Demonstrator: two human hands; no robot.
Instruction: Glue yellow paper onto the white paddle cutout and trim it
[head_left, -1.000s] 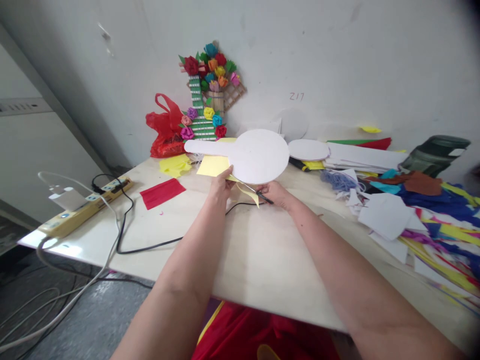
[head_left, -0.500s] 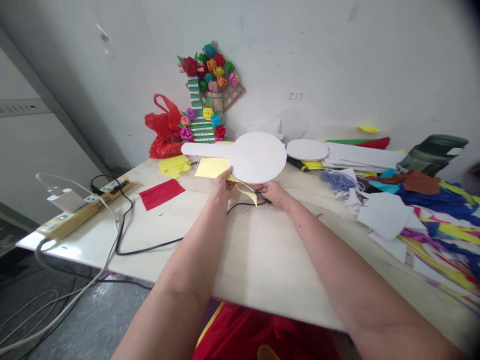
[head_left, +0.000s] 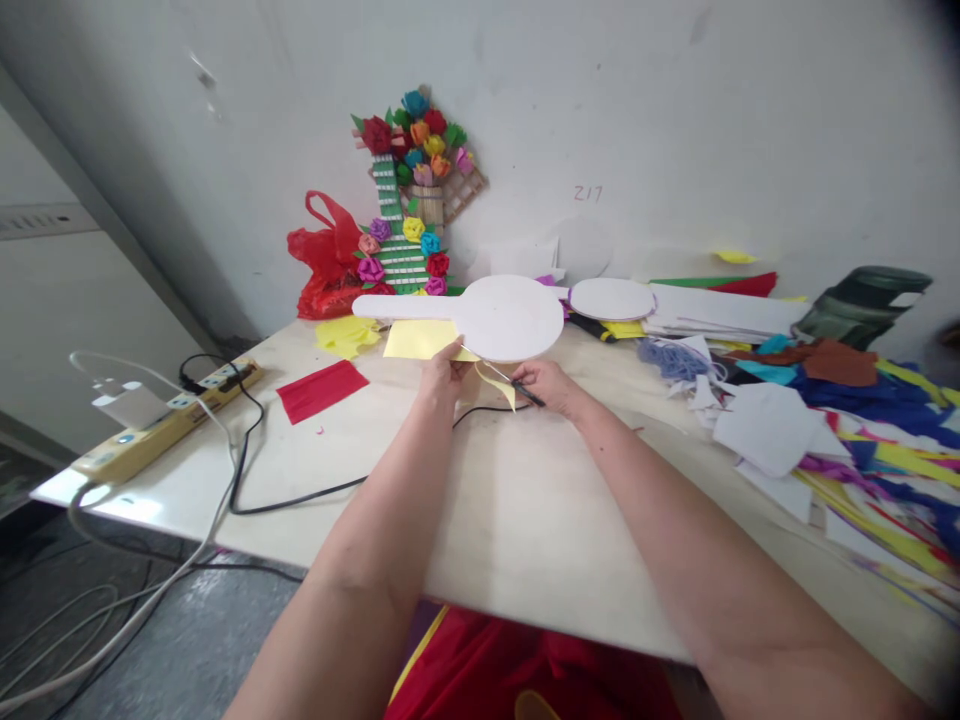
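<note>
My left hand (head_left: pixel 448 372) pinches a white paddle-shaped cutout (head_left: pixel 510 318), a round disc with a long handle pointing left, together with a yellow sheet (head_left: pixel 421 340) behind it. In my right hand (head_left: pixel 546 384) is a pair of scissors (head_left: pixel 519 384), its blades lying along the disc's lower edge. A curled yellow strip (head_left: pixel 498 388) hangs below the blades, partly cut from the sheet. Both hands are above the table, close together. How wide the blades are apart cannot be made out.
A red sheet (head_left: pixel 322 390) and crumpled yellow paper (head_left: pixel 346 336) lie left. A power strip (head_left: pixel 169 420) with cables is at the table's left edge. Paper flowers (head_left: pixel 427 150) and a red bag (head_left: pixel 326 262) stand at the wall. Coloured scraps (head_left: pixel 885 430) and a white oval (head_left: pixel 612 298) lie right.
The white cutout and yellow sheet have tilted flatter and shifted slightly left. The scissors have moved a little up along the disc's lower edge, with their blades showing more.
</note>
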